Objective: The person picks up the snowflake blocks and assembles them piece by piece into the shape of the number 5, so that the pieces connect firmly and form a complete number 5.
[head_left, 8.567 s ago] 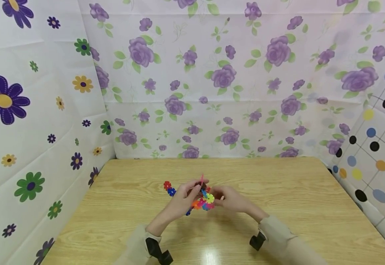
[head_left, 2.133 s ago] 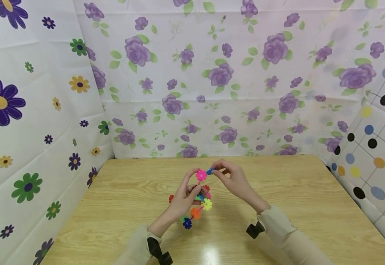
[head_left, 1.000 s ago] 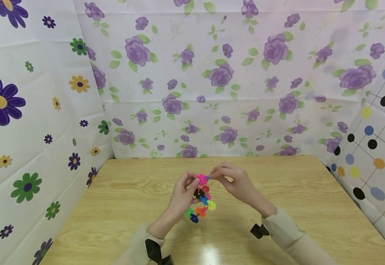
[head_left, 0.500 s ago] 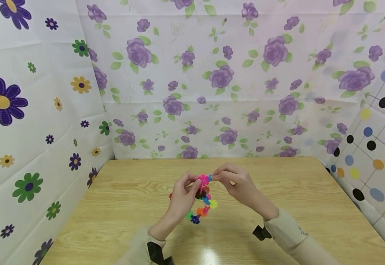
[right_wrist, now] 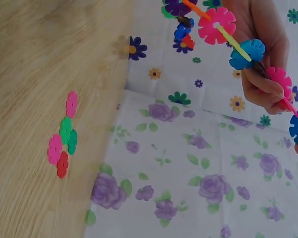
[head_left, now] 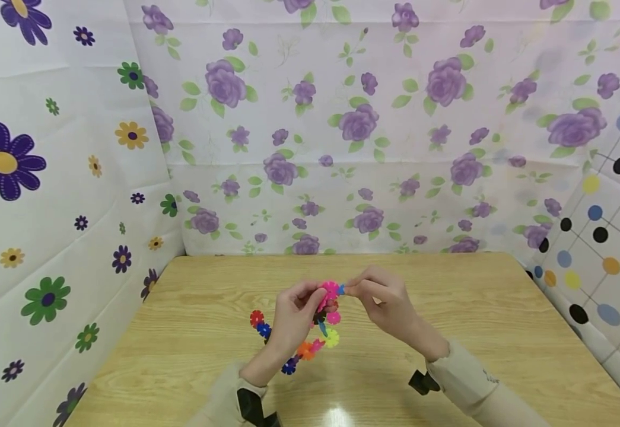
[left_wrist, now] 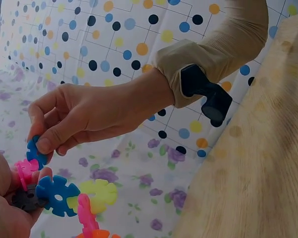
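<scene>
My left hand [head_left: 293, 314] grips a chain of slotted flower-shaped plastic discs, thumb against a pink disc [head_left: 331, 290] at its upper end. Between the thumb and fingers of my right hand [head_left: 387, 305] is a blue disc [head_left: 342, 289], its edge right at the pink disc; the left wrist view shows this blue disc [left_wrist: 35, 151] from the side. A black disc [left_wrist: 27, 198] lies against the left fingers. From there the chain hangs through a yellow disc [head_left: 331, 338], an orange disc [head_left: 306, 351] and a dark blue disc [head_left: 289, 365] toward a red disc [head_left: 257, 318].
Several loose discs lie on the wooden table in the right wrist view, among them a pink disc [right_wrist: 71, 104], a green disc [right_wrist: 65, 130] and a red disc [right_wrist: 62, 164]. Patterned cloth walls [head_left: 360, 207] stand behind the table [head_left: 448, 332] and on both sides.
My right hand was lower beside the chain, then rose with the blue disc to the pink one. Lately the chain's loose end has swung left, showing its red and blue discs.
</scene>
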Demonstrator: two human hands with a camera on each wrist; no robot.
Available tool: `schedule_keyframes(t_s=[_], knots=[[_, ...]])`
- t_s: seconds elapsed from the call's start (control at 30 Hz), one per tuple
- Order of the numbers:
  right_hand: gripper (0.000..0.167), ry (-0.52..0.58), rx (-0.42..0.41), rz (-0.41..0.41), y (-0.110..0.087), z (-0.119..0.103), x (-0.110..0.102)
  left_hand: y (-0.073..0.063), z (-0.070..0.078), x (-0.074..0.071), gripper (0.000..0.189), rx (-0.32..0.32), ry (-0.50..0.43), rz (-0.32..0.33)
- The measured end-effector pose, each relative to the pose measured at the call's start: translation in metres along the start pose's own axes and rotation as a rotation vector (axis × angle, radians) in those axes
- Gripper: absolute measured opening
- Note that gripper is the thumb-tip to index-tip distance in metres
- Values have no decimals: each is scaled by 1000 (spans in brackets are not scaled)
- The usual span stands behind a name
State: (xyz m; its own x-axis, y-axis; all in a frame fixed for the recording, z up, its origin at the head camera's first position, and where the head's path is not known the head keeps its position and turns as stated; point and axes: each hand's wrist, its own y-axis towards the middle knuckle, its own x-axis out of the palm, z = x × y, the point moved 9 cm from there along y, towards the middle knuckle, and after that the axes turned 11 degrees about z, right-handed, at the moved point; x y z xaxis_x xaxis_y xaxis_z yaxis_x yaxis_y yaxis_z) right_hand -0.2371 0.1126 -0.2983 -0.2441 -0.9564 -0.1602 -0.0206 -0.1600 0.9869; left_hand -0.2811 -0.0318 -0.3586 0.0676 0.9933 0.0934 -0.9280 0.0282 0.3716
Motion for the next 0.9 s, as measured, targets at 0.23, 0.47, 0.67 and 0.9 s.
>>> schedule_keyframes(t_s=[0.23, 0.47, 0.67, 0.9], knots=[[22, -14, 0, 36, -5, -2, 2, 0, -2, 0, 20, -19, 19, 20], [20, 26, 46, 3, -8, 6, 4, 1, -8, 0, 22, -63, 25, -40], [16, 74, 193, -107, -17, 23, 11, 4, -15, -4, 20, -93, 64, -43], [37, 48, 339, -183, -29, 38, 15, 7, -29, -16, 18, -143, 85, 26]])
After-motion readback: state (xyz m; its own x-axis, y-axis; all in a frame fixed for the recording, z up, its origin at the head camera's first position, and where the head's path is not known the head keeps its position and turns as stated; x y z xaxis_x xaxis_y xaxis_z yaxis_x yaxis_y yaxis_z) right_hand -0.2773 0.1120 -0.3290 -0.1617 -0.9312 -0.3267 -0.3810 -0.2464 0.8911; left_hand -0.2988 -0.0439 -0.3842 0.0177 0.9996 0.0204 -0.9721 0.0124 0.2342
